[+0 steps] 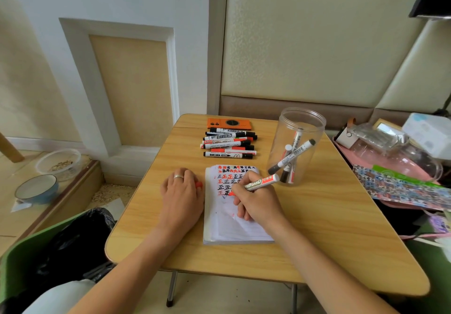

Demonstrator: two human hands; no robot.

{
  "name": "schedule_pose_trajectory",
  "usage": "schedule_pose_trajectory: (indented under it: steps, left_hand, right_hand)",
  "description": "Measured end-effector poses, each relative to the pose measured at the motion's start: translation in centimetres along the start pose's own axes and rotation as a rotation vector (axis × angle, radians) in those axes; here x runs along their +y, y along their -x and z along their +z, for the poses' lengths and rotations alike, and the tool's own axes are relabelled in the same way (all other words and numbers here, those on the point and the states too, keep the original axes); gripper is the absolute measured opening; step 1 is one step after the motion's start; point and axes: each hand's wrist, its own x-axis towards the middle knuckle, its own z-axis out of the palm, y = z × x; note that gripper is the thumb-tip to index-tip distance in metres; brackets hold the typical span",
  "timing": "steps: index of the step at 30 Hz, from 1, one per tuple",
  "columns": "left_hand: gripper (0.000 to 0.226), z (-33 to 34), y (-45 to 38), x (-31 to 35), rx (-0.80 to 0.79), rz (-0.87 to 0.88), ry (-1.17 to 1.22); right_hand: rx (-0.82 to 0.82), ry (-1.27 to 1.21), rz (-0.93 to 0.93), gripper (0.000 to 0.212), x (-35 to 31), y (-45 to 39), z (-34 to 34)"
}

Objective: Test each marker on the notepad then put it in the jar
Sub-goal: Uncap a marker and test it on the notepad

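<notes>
On the wooden table (317, 228), we observe the notepad (234, 225) lying open near the middle, its upper part covered with red and black test marks. We see the right hand (258, 203) resting on the page with its fingers clamped around a red marker (262, 182); the red tip touches the paper among the marks, and the barrel slants up and right toward the jar (296, 147). We note that the left hand (181, 192) lies on the table just left of the notepad, fingers curled over a red cap (199, 184) that shows at the fingertips. We find the clear jar standing upright just right of the notepad's top edge, with several markers leaning inside it. Behind the notepad, a row of untested markers (229, 144) lies stacked side by side, and an orange device (229, 123) sits beyond them at the far edge.
</notes>
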Motion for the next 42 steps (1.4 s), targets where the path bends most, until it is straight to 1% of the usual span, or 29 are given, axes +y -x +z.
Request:
schedule_pose_trajectory:
  steps: [2, 6, 8, 12, 15, 17, 18, 20, 22, 24, 26, 29, 31, 33, 36, 37, 39, 42]
  left_hand:
    - [0.009, -0.3, -0.2, 0.2, 0.013, 0.05, 0.041]
    - [0.015, -1.2, -0.2, 0.7, 0.02, 0.268, 0.106]
    - [0.015, -1.4, -0.1, 1.0, 0.01, 0.341, 0.113]
    - [0.014, -1.7, -0.1, 1.2, -0.025, 0.37, 0.156]
    - [0.018, -2.1, 0.0, 1.4, -0.093, 0.427, 0.201]
    - [0.015, -2.3, 0.2, 1.5, -0.154, 0.458, 0.243]
    - [0.018, -2.3, 0.2, 1.4, -0.173, 0.462, 0.263]
    - [0.018, -2.4, 0.2, 1.3, -0.183, 0.462, 0.306]
    - [0.014, -2.5, 0.2, 1.3, -0.185, 0.459, 0.331]
    - [0.019, -2.7, 0.3, 1.4, -0.185, 0.463, 0.349]
    - [0.017, -2.8, 0.4, 1.6, -0.172, 0.486, 0.36]
    - [0.012, -3.0, 0.6, 1.8, -0.13, 0.486, 0.383]
    - [0.011, -3.2, 0.6, 1.8, -0.104, 0.474, 0.39]
    - [0.013, -3.3, 0.6, 1.9, -0.093, 0.468, 0.39]
    - [0.015, -3.4, 0.6, 1.9, -0.098, 0.454, 0.397]
    - [0.015, -3.3, 0.6, 1.9, -0.109, 0.451, 0.407]
    - [0.012, -3.3, 0.6, 1.8, -0.135, 0.442, 0.444]
    - [0.01, -3.4, 0.5, 1.7, -0.171, 0.451, 0.492]
  right_hand:
    - [-0.026, -0.028, -0.026, 0.017, 0.1, -0.2, -0.1]
    - [-0.066, -0.122, -0.051, 0.02, 0.2, -0.4, -0.3]
    - [-0.062, -0.152, -0.063, 0.022, 0.0, -0.4, -0.4]
    - [-0.066, -0.22, -0.081, 0.021, 0.0, -0.3, -0.5]
    - [-0.093, -0.223, -0.085, 0.02, 0.2, -0.3, -0.4]
    - [-0.126, -0.227, -0.092, 0.016, 0.1, -0.3, -0.4]
    - [-0.149, -0.235, -0.096, 0.014, 0.1, -0.3, -0.5]
    - [-0.198, -0.247, -0.094, 0.015, 0.0, -0.4, -0.7]
    - [-0.236, -0.242, -0.086, 0.021, -0.1, -0.4, -0.9]
    - [-0.257, -0.219, -0.074, 0.025, -0.3, -0.3, -1.0]
    - [-0.261, -0.198, -0.054, 0.03, -0.4, -0.2, -0.9]
    - [-0.249, -0.268, -0.001, 0.053, -0.5, -0.2, -0.9]
    - [-0.241, -0.332, 0.017, 0.057, -0.4, -0.3, -1.1]
    - [-0.236, -0.386, 0.044, 0.047, -0.4, -0.5, -1.3]
    - [-0.223, -0.407, 0.069, 0.018, -0.4, -0.5, -1.7]
    - [-0.23, -0.406, 0.068, 0.014, -0.5, -0.5, -1.8]
    - [-0.262, -0.432, 0.069, 0.013, -0.5, -0.6, -2.2]
    - [-0.308, -0.463, 0.097, 0.019, -0.6, -0.9, -2.7]
